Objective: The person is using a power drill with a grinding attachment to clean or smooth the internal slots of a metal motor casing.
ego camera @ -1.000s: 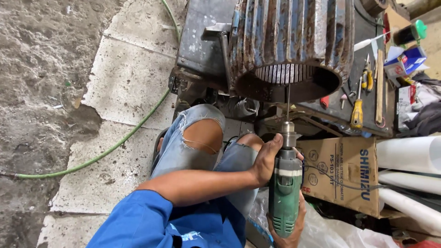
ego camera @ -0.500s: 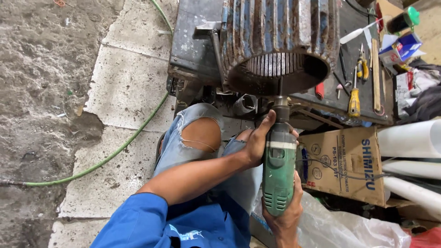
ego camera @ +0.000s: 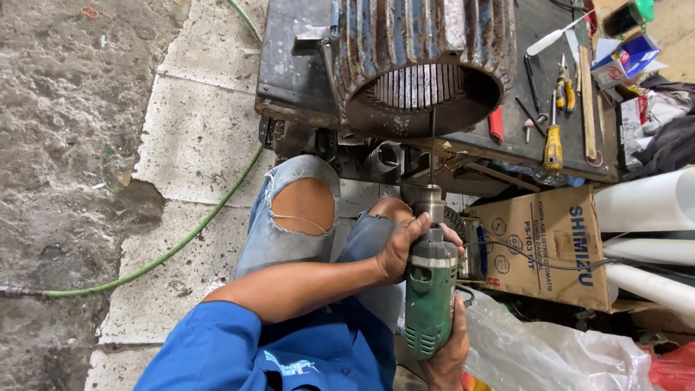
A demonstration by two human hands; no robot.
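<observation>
A green electric drill (ego camera: 431, 293) is held upright, its long thin bit pointed toward twelve o'clock into the open, rusty, ribbed motor housing (ego camera: 423, 69).

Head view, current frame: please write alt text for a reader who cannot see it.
Seen from above, a seated person's two hands grip a green electric drill, left hand near the chuck and right hand at the rear, its long bit pointing into a rusty ribbed motor housing. Screwdrivers lie on the dark metal bench; a cardboard box sits beside the drill.
</observation>
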